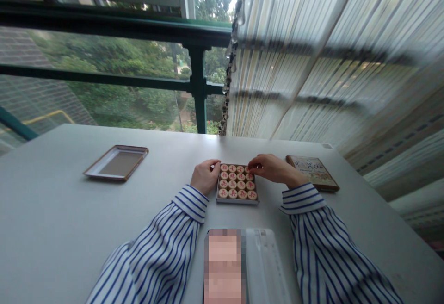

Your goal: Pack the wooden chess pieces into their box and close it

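Note:
A shallow box (237, 202) stands on the table in front of me, filled with neat rows of round Chinese chess pieces (232, 185) marked with red characters. My left hand (205, 176) grips the box's left side near its far corner, thumb and fingers at the edge. At the far right corner, my right hand (268, 167) has its fingertips closed on a Chinese chess piece (247, 169), which they partly cover. Whether that piece is lifted or seated in its row, I cannot tell.
An open shallow box lid (121, 163) lies at the left of the white table (166, 156). A patterned flat box (314, 173) is beyond my right wrist. Near me are a blurred-out screen (225, 267) and a white case (266, 267). Windows and a string curtain (294, 63) rise behind.

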The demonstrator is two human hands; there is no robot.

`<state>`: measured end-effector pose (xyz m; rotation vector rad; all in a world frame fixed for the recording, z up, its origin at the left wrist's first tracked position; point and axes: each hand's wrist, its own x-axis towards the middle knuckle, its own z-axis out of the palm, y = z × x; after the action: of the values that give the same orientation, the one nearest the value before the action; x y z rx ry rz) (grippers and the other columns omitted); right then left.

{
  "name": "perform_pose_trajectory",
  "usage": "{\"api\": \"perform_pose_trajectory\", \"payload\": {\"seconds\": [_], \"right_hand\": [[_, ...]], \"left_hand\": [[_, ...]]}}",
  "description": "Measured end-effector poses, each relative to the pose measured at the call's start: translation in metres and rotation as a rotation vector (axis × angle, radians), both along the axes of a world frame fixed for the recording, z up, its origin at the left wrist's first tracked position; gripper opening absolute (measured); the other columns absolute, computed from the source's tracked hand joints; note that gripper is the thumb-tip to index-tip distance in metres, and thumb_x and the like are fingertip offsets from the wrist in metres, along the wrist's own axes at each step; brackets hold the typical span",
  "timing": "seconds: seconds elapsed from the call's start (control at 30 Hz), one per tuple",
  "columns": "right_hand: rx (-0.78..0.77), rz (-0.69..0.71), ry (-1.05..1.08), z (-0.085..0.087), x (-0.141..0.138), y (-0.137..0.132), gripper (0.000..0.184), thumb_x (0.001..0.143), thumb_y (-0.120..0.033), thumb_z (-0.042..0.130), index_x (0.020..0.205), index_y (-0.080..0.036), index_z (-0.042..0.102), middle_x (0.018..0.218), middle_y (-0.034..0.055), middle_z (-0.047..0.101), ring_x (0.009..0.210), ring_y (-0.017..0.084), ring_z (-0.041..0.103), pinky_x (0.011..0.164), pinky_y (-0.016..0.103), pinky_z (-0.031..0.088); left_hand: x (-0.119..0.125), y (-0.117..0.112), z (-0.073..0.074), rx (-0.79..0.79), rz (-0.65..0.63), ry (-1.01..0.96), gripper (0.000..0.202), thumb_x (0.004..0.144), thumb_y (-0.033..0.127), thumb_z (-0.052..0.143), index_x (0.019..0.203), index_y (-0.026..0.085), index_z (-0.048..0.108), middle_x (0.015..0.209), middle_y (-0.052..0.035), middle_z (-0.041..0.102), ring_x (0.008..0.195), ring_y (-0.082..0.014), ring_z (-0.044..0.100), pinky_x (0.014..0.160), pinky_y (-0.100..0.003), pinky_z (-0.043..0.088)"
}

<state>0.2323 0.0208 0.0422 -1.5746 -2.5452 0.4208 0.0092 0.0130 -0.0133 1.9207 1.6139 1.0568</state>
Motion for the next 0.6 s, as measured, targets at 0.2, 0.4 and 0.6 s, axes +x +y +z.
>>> {"api": "perform_pose_trajectory", "payload": {"seconds": [0.2, 0.4, 0.6], "right_hand": [[0.002, 0.006, 0.001, -0.0013, 0.0017, 0.0002, 0.025, 0.077, -0.033, 0.05, 0.09, -0.021, 0.067, 0.08, 0.0037, 0.066, 0.07, 0.015, 0.057, 0.064, 0.023, 0.041], [0.001, -0.01, -0.015, -0.0017, 0.0006, 0.0002, 0.024, 0.077, -0.033, 0.05, 0.091, -0.022, 0.067, 0.081, 0.0038, 0.066, 0.071, 0.015, 0.058, 0.065, 0.023, 0.041], [-0.006, -0.01, -0.004, -0.0021, 0.0008, 0.0006, 0.024, 0.077, -0.032, 0.05, 0.091, -0.023, 0.067, 0.082, 0.0035, 0.066, 0.072, 0.015, 0.058, 0.065, 0.023, 0.042]], "left_hand": [[-0.0009, 0.0013, -0.0034, 0.038, -0.012, -0.003, 0.029, 0.079, 0.031, 0.046, 0.092, 0.016, 0.067, 0.083, -0.0042, 0.069, 0.067, -0.0128, 0.061, 0.071, -0.023, 0.047], [-0.0005, 0.0008, -0.0023, 0.016, -0.006, -0.004, 0.029, 0.08, 0.032, 0.046, 0.093, 0.016, 0.067, 0.083, -0.0041, 0.069, 0.068, -0.013, 0.061, 0.071, -0.023, 0.048], [0.0001, 0.0001, 0.0002, -0.001, -0.002, 0.003, 0.028, 0.079, 0.032, 0.046, 0.092, 0.017, 0.066, 0.085, -0.0037, 0.069, 0.069, -0.0134, 0.061, 0.072, -0.024, 0.048]]}}
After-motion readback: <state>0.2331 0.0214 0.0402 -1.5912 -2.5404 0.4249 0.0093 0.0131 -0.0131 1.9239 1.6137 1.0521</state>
